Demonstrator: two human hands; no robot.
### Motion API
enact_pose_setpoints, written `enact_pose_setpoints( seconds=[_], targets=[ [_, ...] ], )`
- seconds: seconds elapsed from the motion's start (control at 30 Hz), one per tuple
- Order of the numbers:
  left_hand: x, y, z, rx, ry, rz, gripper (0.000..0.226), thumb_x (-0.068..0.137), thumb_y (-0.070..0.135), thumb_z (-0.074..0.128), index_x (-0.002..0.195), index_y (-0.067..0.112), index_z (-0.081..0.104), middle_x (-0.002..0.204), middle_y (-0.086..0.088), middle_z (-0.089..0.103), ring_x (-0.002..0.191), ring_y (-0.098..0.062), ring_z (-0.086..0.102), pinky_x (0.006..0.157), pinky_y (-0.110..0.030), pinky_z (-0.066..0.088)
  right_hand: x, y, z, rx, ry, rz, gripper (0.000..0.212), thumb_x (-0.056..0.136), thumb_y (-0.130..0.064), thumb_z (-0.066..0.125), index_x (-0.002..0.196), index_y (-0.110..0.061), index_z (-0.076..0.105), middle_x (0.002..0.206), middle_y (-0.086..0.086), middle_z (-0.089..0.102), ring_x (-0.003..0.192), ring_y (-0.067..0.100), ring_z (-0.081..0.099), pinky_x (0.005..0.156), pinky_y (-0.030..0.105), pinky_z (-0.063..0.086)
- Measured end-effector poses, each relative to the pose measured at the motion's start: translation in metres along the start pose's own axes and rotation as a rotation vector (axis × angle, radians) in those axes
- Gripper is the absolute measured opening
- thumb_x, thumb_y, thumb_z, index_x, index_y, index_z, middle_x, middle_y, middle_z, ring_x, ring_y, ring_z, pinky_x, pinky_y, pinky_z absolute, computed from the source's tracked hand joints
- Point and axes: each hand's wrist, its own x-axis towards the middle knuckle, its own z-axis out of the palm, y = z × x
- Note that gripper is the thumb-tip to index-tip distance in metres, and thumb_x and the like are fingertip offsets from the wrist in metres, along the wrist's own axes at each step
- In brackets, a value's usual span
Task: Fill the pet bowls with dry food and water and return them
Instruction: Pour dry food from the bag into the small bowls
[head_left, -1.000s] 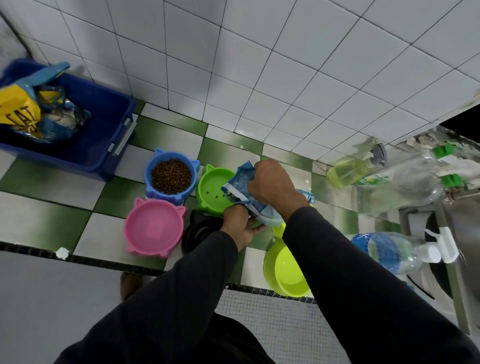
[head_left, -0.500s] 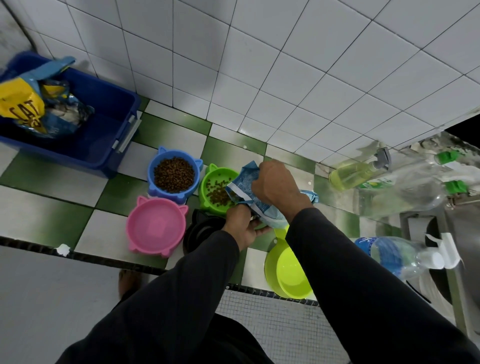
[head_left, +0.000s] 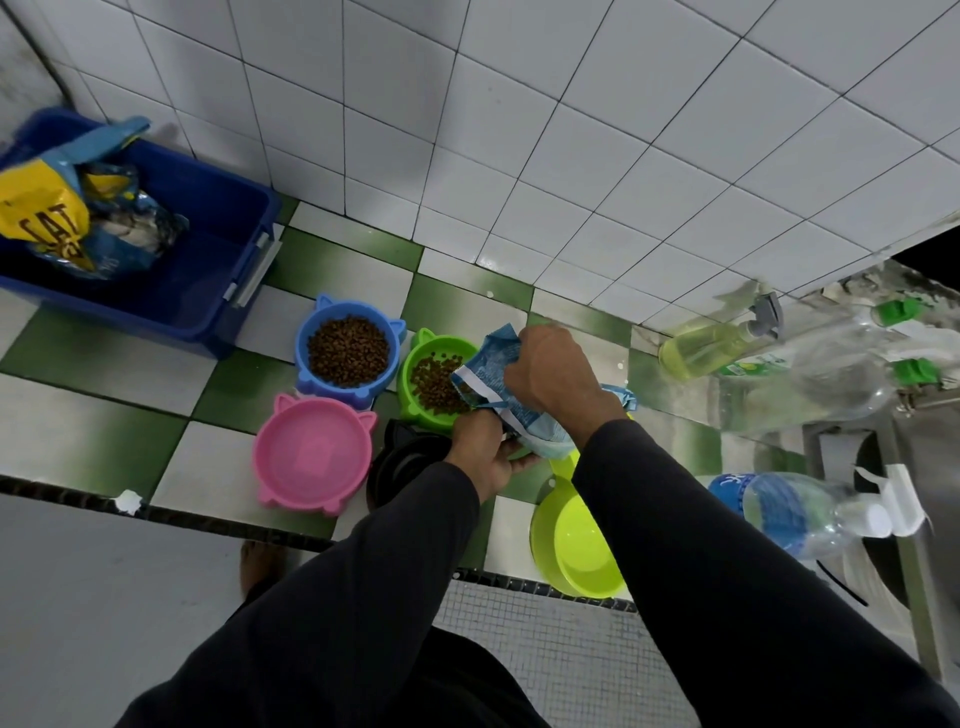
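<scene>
A light blue food pouch (head_left: 491, 371) is tilted with its mouth over the green cat-eared bowl (head_left: 422, 349), which holds brown kibble. My right hand (head_left: 553, 374) grips the pouch from above; my left hand (head_left: 480, 452) holds its lower end from below. The blue cat-eared bowl (head_left: 348, 351) to the left is full of kibble. The pink bowl (head_left: 311, 457) in front of it holds nothing. A black bowl (head_left: 400, 465) is partly hidden under my left arm. A lime bowl (head_left: 584, 551) sits at the right on the checkered floor.
A dark blue bin (head_left: 208, 270) with yellow and blue cat food bags (head_left: 47, 218) stands at the far left by the tiled wall. At right are a spray bottle (head_left: 706, 345), clear bottles (head_left: 831, 374), a blue-labelled water bottle (head_left: 779, 506) and a metal stand. A black-tiled step edge runs along the front.
The kibble in the green bowl has grown from a few pieces to a heap as the pouch stays tipped over it. Both hands keep their hold.
</scene>
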Motion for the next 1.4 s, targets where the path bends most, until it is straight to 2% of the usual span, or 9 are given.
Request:
enact_pose_setpoints(
  seconds=[0.07, 0.17, 0.33, 0.5, 0.7, 0.87, 1.1, 1.3, 1.4],
  targets=[
    [0.0004, 0.0000, -0.0008, -0.007, 0.001, 0.000, 0.019, 0.107, 0.020, 0.044, 0.108, 0.021, 0.063, 0.123, -0.015, 0.065, 0.118, -0.038, 0.060, 0.092, -0.056, 0.053, -0.0001, -0.0003, 0.0001, 0.003, 0.001, 0.001, 0.026, 0.086, -0.014, 0.057, 0.106, 0.001, 0.063, 0.108, 0.021, 0.064, 0.096, 0.034, 0.060, 0.068, 0.032, 0.041],
    [0.0020, 0.0000, -0.0027, -0.012, 0.002, 0.002, 0.020, 0.108, 0.019, 0.043, 0.108, 0.022, 0.063, 0.114, -0.012, 0.066, 0.109, -0.034, 0.060, 0.092, -0.056, 0.053, 0.0003, -0.0004, -0.0001, 0.017, 0.005, 0.005, 0.027, 0.087, -0.015, 0.058, 0.108, 0.001, 0.063, 0.110, 0.020, 0.063, 0.099, 0.034, 0.060, 0.069, 0.031, 0.040],
    [0.0024, 0.0005, -0.0039, -0.017, 0.003, 0.005, 0.020, 0.108, 0.020, 0.044, 0.106, 0.024, 0.063, 0.110, -0.009, 0.066, 0.105, -0.032, 0.061, 0.092, -0.055, 0.052, 0.0006, -0.0014, -0.0005, 0.027, 0.004, -0.006, 0.027, 0.087, -0.015, 0.058, 0.107, 0.001, 0.063, 0.111, 0.021, 0.062, 0.099, 0.035, 0.059, 0.069, 0.032, 0.040],
    [0.0018, 0.0006, -0.0031, -0.013, 0.017, 0.003, 0.023, 0.108, 0.019, 0.043, 0.113, 0.023, 0.064, 0.112, -0.009, 0.067, 0.103, -0.030, 0.063, 0.085, -0.053, 0.055, 0.0008, -0.0007, -0.0013, 0.039, 0.006, -0.008, 0.023, 0.084, -0.013, 0.057, 0.102, 0.001, 0.063, 0.107, 0.021, 0.062, 0.096, 0.034, 0.059, 0.068, 0.031, 0.039],
    [0.0023, 0.0001, -0.0018, -0.016, 0.018, 0.015, 0.022, 0.108, 0.020, 0.043, 0.110, 0.023, 0.064, 0.111, -0.010, 0.068, 0.099, -0.030, 0.064, 0.091, -0.054, 0.054, -0.0010, 0.0002, -0.0020, 0.052, 0.008, -0.006, 0.020, 0.085, -0.012, 0.056, 0.099, 0.001, 0.062, 0.106, 0.021, 0.062, 0.092, 0.032, 0.057, 0.068, 0.031, 0.038],
    [0.0047, -0.0017, -0.0031, -0.015, 0.021, 0.025, 0.019, 0.107, 0.019, 0.046, 0.107, 0.020, 0.065, 0.116, -0.014, 0.066, 0.105, -0.034, 0.063, 0.096, -0.058, 0.054, -0.0031, 0.0008, -0.0012, 0.066, 0.022, -0.015, 0.021, 0.084, -0.013, 0.057, 0.099, 0.001, 0.062, 0.106, 0.021, 0.062, 0.096, 0.033, 0.058, 0.069, 0.032, 0.040],
    [0.0037, -0.0016, -0.0051, -0.014, 0.035, 0.036, 0.019, 0.106, 0.019, 0.046, 0.106, 0.020, 0.065, 0.116, -0.014, 0.067, 0.107, -0.035, 0.063, 0.090, -0.055, 0.056, -0.0051, -0.0003, -0.0007, 0.071, 0.035, -0.022, 0.023, 0.085, -0.012, 0.057, 0.102, 0.003, 0.063, 0.108, 0.022, 0.062, 0.101, 0.035, 0.058, 0.072, 0.032, 0.040],
    [0.0012, 0.0000, -0.0063, -0.013, 0.037, 0.030, 0.020, 0.106, 0.021, 0.047, 0.114, 0.020, 0.066, 0.112, -0.011, 0.069, 0.098, -0.031, 0.065, 0.076, -0.049, 0.058, -0.0044, 0.0008, -0.0003, 0.075, 0.038, -0.013, 0.025, 0.086, -0.013, 0.056, 0.104, 0.003, 0.062, 0.110, 0.023, 0.062, 0.103, 0.035, 0.057, 0.073, 0.032, 0.039],
    [0.0003, -0.0001, -0.0064, -0.009, 0.031, 0.032, 0.019, 0.106, 0.020, 0.048, 0.113, 0.020, 0.066, 0.111, -0.011, 0.070, 0.097, -0.030, 0.066, 0.075, -0.047, 0.058, -0.0055, 0.0021, 0.0001, 0.095, 0.043, 0.000, 0.024, 0.086, -0.013, 0.056, 0.104, 0.003, 0.063, 0.109, 0.022, 0.063, 0.101, 0.034, 0.057, 0.072, 0.032, 0.040]
  ],
)
